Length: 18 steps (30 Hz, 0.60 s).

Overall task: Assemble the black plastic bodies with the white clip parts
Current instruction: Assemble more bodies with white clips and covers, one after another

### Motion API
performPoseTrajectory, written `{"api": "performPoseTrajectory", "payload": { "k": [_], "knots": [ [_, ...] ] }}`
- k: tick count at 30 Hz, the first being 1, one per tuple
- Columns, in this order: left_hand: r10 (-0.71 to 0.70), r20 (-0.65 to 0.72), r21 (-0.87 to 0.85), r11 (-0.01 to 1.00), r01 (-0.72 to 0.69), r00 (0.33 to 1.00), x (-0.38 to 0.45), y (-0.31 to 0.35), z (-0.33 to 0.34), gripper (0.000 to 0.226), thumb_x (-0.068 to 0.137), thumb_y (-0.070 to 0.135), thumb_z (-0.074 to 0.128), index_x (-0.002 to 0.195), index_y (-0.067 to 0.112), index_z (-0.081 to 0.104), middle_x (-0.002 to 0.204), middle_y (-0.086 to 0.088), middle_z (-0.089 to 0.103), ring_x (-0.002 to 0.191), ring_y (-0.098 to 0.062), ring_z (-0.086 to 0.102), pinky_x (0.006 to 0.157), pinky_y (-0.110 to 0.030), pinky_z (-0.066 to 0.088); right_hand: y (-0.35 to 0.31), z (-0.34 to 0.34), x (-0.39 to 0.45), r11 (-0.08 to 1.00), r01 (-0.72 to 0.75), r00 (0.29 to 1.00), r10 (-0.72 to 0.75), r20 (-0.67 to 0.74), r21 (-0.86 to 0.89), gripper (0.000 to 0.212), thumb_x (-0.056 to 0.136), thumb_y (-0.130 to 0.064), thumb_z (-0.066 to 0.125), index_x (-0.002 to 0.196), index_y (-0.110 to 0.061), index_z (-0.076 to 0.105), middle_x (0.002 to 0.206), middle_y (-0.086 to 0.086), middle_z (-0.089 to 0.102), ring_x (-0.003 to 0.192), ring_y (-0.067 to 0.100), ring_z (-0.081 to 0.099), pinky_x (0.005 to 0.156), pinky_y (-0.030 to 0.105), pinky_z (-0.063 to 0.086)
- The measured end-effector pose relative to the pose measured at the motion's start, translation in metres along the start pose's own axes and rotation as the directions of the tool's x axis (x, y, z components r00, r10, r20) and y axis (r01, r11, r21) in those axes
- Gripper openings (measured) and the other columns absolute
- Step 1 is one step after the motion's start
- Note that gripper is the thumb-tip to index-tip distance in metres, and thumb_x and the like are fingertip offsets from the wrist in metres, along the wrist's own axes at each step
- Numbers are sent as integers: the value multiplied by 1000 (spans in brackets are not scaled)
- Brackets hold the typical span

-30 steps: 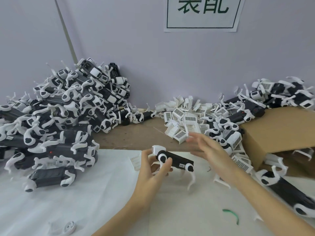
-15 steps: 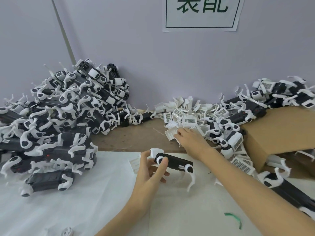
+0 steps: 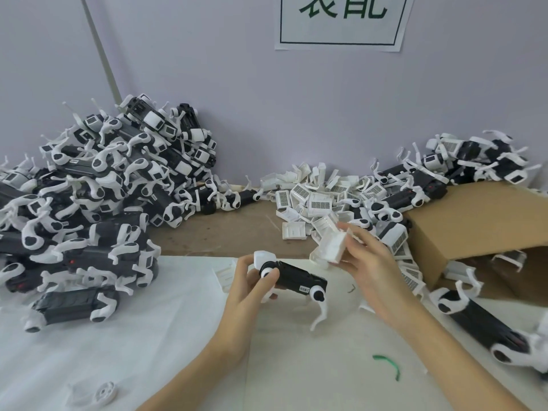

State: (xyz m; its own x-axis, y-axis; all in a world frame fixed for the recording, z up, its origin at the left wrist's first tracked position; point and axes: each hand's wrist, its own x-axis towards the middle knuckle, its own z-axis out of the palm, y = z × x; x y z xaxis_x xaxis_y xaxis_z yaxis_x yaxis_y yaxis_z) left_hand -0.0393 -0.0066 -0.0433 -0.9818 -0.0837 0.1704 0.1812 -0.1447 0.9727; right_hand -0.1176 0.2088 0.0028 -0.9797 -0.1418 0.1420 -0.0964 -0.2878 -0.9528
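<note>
2 hands were at work over the white sheet (image 3: 178, 336) as I watched. My left hand (image 3: 249, 292) gripped a black body (image 3: 296, 275) by its near end, thumb and fingers curled round the white cap there, holding it just above the sheet with a white leg hanging from its far end. My right hand (image 3: 367, 262) pinched 1 white clip part (image 3: 333, 246) just beside that body, not touching it. Loose clip parts (image 3: 311, 203) lay heaped by the wall, finished units (image 3: 98, 203) piled left, a cardboard box (image 3: 480, 229) right.
</note>
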Motion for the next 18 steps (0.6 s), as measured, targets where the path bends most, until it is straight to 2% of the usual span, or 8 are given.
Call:
{"api": "performPoseTrajectory", "payload": {
  "k": [2,4,7,9,12,13,15,18],
  "knots": [
    [-8,3,-26,1000,8,1000,-1,1,-1,48,81,53,70,118,24,57,112,-5,73,103,-19,66,92,-34,48,4,-5,-18,997,9,1000,-8,-12,75,31,106,-12,53,133,-21,65,115,9,64,94,22,70,84,38,56],
    [-11,2,-30,1000,11,1000,-2,2,-1,43,80,51,70,114,27,58,108,-4,72,101,-19,64,92,-33,47,7,-7,-31,999,30,1000,-29,-7,35,30,107,-16,53,129,-30,67,108,7,58,89,20,63,75,32,51],
    [-8,16,-15,1000,8,1000,-3,3,-2,31,87,41,66,112,26,57,108,-2,70,99,-16,62,88,-31,45,8,-6,-37,997,64,998,-65,-8,-50,20,107,-22,54,121,-31,66,99,8,64,91,25,55,79,45,44],
    [-1,34,0,1000,1,999,-3,4,-2,27,89,39,63,112,25,56,106,1,69,97,-12,61,83,-26,43,6,-2,-37,995,73,996,-76,-41,-75,13,102,-32,64,115,-29,66,98,8,69,91,25,58,82,48,43],
    [24,61,6,1000,-24,998,-4,3,-2,32,88,41,66,113,23,55,105,-1,67,95,-15,60,83,-23,44,7,0,-38,999,21,997,-24,-67,-42,39,82,-44,85,114,-29,70,112,10,73,99,19,69,84,33,53],
    [33,68,8,999,-33,997,-5,3,-3,37,86,44,68,114,23,55,105,-2,66,95,-15,59,83,-20,45,8,1,-40,996,32,998,-37,-52,-81,43,79,-43,87,116,-29,71,116,9,74,101,16,71,84,27,55],
    [52,89,23,998,-54,995,-5,3,-3,42,85,46,67,117,22,55,103,1,66,94,-13,59,80,-11,46,8,4,-45,967,121,993,-120,15,-226,40,82,-33,88,118,-27,72,114,2,76,104,13,72,88,22,56],
    [73,120,53,995,-80,990,-5,1,-3,41,91,41,67,123,20,54,107,1,68,99,-11,64,85,-11,47,13,17,-53,824,305,952,-252,173,-477,30,87,-24,84,114,-29,72,113,-10,75,108,12,69,96,15,48]
  ]
}}
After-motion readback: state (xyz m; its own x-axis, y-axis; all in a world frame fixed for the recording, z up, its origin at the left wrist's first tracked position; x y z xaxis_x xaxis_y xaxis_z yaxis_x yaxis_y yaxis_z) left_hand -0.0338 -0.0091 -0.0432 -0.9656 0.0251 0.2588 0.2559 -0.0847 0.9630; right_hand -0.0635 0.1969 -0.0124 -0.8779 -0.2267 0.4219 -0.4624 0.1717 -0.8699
